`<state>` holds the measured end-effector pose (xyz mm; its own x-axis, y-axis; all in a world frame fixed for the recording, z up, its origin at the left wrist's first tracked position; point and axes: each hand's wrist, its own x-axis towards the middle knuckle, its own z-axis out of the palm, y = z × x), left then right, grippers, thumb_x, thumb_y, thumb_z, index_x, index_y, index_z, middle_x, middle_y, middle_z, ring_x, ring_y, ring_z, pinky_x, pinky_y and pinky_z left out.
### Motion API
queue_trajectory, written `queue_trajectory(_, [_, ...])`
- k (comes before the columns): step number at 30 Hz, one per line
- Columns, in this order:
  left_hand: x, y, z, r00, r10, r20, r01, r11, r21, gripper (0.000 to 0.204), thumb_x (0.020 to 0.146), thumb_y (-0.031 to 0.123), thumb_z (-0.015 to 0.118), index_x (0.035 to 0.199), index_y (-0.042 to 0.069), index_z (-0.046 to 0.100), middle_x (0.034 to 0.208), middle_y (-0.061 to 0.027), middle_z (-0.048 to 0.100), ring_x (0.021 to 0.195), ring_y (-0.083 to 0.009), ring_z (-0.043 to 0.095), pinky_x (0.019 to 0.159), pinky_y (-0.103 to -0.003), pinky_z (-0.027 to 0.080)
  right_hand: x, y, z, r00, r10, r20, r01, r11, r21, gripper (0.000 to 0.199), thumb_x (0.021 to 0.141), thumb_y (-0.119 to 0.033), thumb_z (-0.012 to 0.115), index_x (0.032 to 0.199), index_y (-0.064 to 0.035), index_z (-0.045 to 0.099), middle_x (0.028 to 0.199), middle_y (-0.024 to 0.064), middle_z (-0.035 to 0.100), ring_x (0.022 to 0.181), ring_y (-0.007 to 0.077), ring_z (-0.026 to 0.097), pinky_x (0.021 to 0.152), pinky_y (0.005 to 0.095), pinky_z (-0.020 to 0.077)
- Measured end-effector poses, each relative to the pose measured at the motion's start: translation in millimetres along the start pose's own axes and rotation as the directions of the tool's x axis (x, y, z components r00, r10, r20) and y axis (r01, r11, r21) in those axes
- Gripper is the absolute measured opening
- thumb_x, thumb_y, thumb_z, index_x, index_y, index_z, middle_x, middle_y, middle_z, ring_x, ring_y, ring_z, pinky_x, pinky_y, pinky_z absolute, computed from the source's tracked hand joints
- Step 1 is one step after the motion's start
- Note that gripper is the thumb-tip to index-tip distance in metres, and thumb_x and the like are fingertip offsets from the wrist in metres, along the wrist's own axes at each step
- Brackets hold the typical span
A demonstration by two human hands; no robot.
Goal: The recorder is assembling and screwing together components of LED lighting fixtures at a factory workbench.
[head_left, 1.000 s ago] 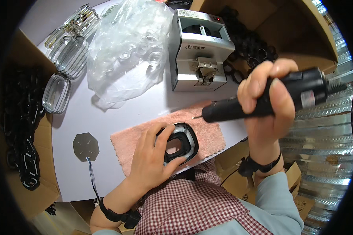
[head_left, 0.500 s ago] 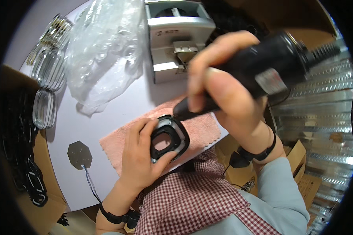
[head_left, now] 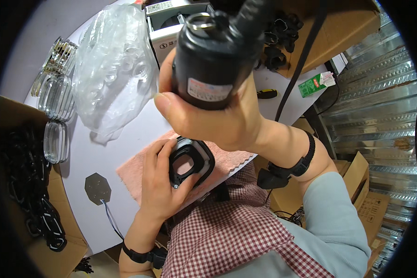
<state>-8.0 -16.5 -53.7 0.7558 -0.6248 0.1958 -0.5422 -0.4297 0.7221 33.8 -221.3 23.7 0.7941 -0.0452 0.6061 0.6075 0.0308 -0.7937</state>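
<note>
My left hand (head_left: pixel 160 185) rests on the pink cloth (head_left: pixel 130 175), its fingers and thumb gripping a black rounded frame-shaped housing (head_left: pixel 209 162) with an opening in the middle and a greyish inner band. Wrapped around a black corded electric screwdriver (head_left: pixel 217 60), my right hand (head_left: pixel 213 123) is raised above the table, beyond the housing. The screwdriver's rear end, with its metal hanging ring and label, points up at the view. Its tip is hidden behind my hand. Partly covered by the screwdriver stands a white-and-silver screw feeder box (head_left: pixel 158 39).
A clear plastic bag (head_left: pixel 111 78) of parts lies left of the feeder, beside stacked clear frames (head_left: pixel 55 97). A dark octagonal plate (head_left: pixel 97 188) with wires sits left. Cartons (head_left: pixel 72 204) flank the table. A green drink carton (head_left: pixel 312 85) and yellow-black tool (head_left: pixel 267 94) lie right.
My right hand has lifted the screwdriver off the housing and swung it left and upright toward the feeder. The left hand keeps its grip on the housing, shifted slightly left in view.
</note>
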Motion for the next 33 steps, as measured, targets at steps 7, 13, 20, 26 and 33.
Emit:
queue_trajectory(7, [-1.5, -0.2, -1.5, 1.0, 0.015, -0.004, -0.016, 1.0, -0.006, 0.077, 0.077, 0.025, 0.084, 0.139, -0.005, 0.048, 0.134, -0.0248, 0.05, 0.121, -0.0418, 0.054, 0.102, -0.048, 0.046, 10.6, -27.0, -21.8, 0.993, 0.113, 0.014, -0.114, 0.989, 0.091, 0.016, 0.088, -0.005, 0.065, 0.102, -0.0012, 0.056, 0.075, 0.0095, 0.064, 0.058, 0.0163, 0.063, 0.055, 0.0287, 0.0517])
queue_trajectory(13, [-5.3, -1.9, 2.6, 1.0, 0.002, -0.017, -0.002, 1.0, -0.005, 0.079, 0.076, 0.022, 0.085, 0.141, -0.002, 0.047, 0.136, -0.0212, 0.05, 0.125, -0.0375, 0.053, 0.106, -0.044, 0.047, 51.7, -42.2, -65.0, 0.938, -0.141, -0.318, 0.169, 0.984, 0.064, 0.019, 0.095, -0.013, 0.06, 0.11, -0.0052, 0.053, 0.084, 0.0124, 0.063, 0.067, 0.0179, 0.058, 0.064, 0.0308, 0.0504])
queue_trajectory(20, [-7.5, -2.9, 1.6, 0.999, -0.03, -0.016, 0.03, 0.999, -0.011, 0.079, 0.075, 0.021, 0.086, 0.14, -0.001, 0.047, 0.136, -0.0203, 0.049, 0.125, -0.0367, 0.054, 0.106, -0.044, 0.048, 59.8, -9.9, -43.2, 0.96, -0.236, -0.149, 0.244, 0.969, 0.036, 0.007, 0.089, -0.002, 0.07, 0.093, 0.0014, 0.065, 0.076, 0.0067, 0.068, 0.067, 0.013, 0.068, 0.063, 0.0277, 0.0567])
queue_trajectory(26, [-5.5, -3.9, 4.1, 0.999, 0.011, -0.031, -0.011, 1.0, -0.016, 0.078, 0.075, 0.021, 0.085, 0.14, -0.001, 0.047, 0.136, -0.0204, 0.05, 0.126, -0.0371, 0.053, 0.107, -0.044, 0.047, 57.9, -8.8, -40.4, 0.983, -0.18, 0.04, 0.182, 0.982, -0.052, 0.013, 0.087, -0.003, 0.072, 0.096, 0.001, 0.064, 0.077, 0.0073, 0.068, 0.064, 0.0118, 0.066, 0.06, 0.0263, 0.0545])
queue_trajectory(33, [-5.9, -6.8, 5.7, 0.999, 0.019, -0.043, -0.02, 0.999, -0.031, 0.078, 0.075, 0.019, 0.085, 0.14, -0.001, 0.048, 0.135, -0.0197, 0.051, 0.125, -0.0358, 0.054, 0.107, -0.043, 0.045, 14.4, -52.9, -35.9, 0.969, 0.237, -0.074, -0.201, 0.924, 0.326, 0.019, 0.089, -0.003, 0.069, 0.105, 0.0021, 0.061, 0.078, 0.0114, 0.067, 0.062, 0.0173, 0.065, 0.058, 0.03, 0.0549])
